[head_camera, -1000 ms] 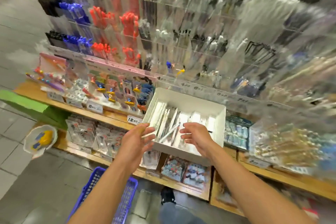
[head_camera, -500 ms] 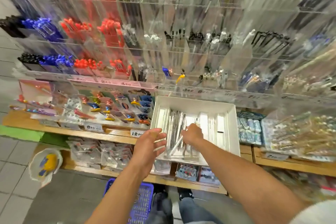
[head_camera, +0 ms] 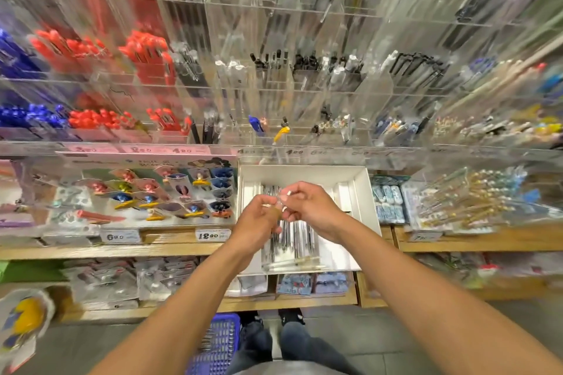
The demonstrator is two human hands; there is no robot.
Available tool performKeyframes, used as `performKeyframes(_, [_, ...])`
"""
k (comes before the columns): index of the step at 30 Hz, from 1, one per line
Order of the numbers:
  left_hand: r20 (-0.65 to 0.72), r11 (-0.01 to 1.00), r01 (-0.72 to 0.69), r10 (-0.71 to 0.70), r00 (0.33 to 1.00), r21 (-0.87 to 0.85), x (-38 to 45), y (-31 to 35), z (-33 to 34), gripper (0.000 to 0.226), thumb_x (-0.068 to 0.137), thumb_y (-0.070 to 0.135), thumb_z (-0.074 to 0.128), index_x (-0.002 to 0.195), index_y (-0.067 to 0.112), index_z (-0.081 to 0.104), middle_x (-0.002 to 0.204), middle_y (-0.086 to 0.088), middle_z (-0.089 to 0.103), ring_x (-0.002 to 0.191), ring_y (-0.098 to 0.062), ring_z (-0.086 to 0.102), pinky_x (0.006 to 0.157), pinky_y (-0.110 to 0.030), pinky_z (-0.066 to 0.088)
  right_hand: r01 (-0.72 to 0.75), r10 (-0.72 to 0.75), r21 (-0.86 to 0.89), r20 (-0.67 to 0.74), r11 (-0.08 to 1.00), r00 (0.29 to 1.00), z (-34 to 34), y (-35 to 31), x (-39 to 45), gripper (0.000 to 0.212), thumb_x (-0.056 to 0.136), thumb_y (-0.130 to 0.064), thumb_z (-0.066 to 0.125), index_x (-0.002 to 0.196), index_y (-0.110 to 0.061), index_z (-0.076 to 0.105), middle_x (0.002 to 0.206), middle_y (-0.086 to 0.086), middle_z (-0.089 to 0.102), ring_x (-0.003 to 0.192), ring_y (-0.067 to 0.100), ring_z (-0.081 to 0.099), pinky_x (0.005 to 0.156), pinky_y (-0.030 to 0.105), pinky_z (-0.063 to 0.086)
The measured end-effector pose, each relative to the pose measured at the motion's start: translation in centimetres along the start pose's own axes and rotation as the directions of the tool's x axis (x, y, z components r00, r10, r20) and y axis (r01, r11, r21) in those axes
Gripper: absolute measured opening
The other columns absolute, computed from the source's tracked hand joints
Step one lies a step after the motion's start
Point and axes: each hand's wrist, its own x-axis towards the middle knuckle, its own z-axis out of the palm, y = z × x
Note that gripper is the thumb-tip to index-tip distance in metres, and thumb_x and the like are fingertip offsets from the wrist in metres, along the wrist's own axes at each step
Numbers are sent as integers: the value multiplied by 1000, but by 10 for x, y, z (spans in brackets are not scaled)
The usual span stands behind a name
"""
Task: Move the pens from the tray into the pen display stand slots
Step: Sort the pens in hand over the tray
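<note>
Both hands together over the tray (head_camera: pixel 364 192): left hand (head_camera: pixel 256 222) and right hand (head_camera: pixel 310 207) pinch a small clear item, prob a pen (head_camera: pixel 281 202), blurry. More pens (head_camera: pixel 292 240) lie in the tray on the shelf (head_camera: pixel 170 248). Stand (head_camera: pixel 304 76) w/ clear slots behind. Blue basket (head_camera: pixel 217 344) on floor.

Grey tiled floor (head_camera: pixel 457 332) below wooden shelves (head_camera: pixel 170 248) of packaged stationery; a blue basket (head_camera: pixel 217 341) stands on the floor
</note>
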Motion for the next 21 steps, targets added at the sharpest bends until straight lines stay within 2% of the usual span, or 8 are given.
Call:
performKeyframes(2, [26,1000,18,-18,1000,11,1,-1,2,14,102,29,51,103,17,57,88,0,67,62,-9,54,60,-23,43,-40,39,-27,-53,999,998,-9,9,-2,10,93,-10,63,102,-11,59,83,10,69,60,15,63,57,24,50])
performKeyframes(4, [24,999,41,-40,999,-12,2,-3,2,16,103,26,49,102,13,57,88,-3,66,59,-10,49,58,-25,40,-127,96,-252,-133,959,986,-21,24,-2,12,94,-17,62,106,-15,60,97,8,69,66,15,65,62,27,53])
performKeyframes(5, [18,998,56,-55,998,-39,2,-3,2,17,104,24,48,105,10,57,90,-5,66,59,-10,48,59,-26,39,-176,118,-437,-156,882,981,-27,34,-2,14,94,-19,60,108,-16,60,106,6,67,76,16,67,70,29,55])
performKeyframes(7, [7,993,83,-82,997,-87,0,-5,-1,20,104,21,46,111,5,56,94,-7,66,60,-11,47,60,-27,37,-200,197,-745,-93,637,976,-36,56,0,23,95,-19,58,117,-12,61,120,5,62,103,22,64,89,30,51])
performKeyframes(9, [-3,989,96,-97,995,-113,-3,-6,-4,20,104,19,46,114,6,57,95,-6,66,61,-11,48,60,-27,37,-132,328,-894,18,428,945,-40,76,-1,28,94,-18,57,120,-6,61,126,8,61,113,26,59,94,31,47])
performKeyframes(11, [-17,986,104,-107,994,-131,-5,-8,-6,22,103,21,48,116,5,58,94,-4,66,62,-11,48,59,-26,38,-60,390,-951,66,303,918,-41,89,-2,28,93,-16,58,118,-5,63,124,10,62,113,27,59,95,34,48])
performKeyframes(16, [-40,982,120,-127,991,-145,-7,-13,-6,28,102,25,52,117,2,57,90,-3,66,64,-12,48,60,-27,38,30,394,-955,150,294,907,-40,83,0,27,97,-20,55,120,-8,63,128,6,60,110,24,58,96,34,47])
performKeyframes(21, [-49,988,93,-100,994,-122,-6,-11,2,19,101,19,52,114,6,59,93,-5,66,63,-11,51,60,-26,41,73,151,-886,159,458,976,-44,45,-2,22,98,-24,55,113,-15,68,117,2,66,103,21,62,92,34,48])
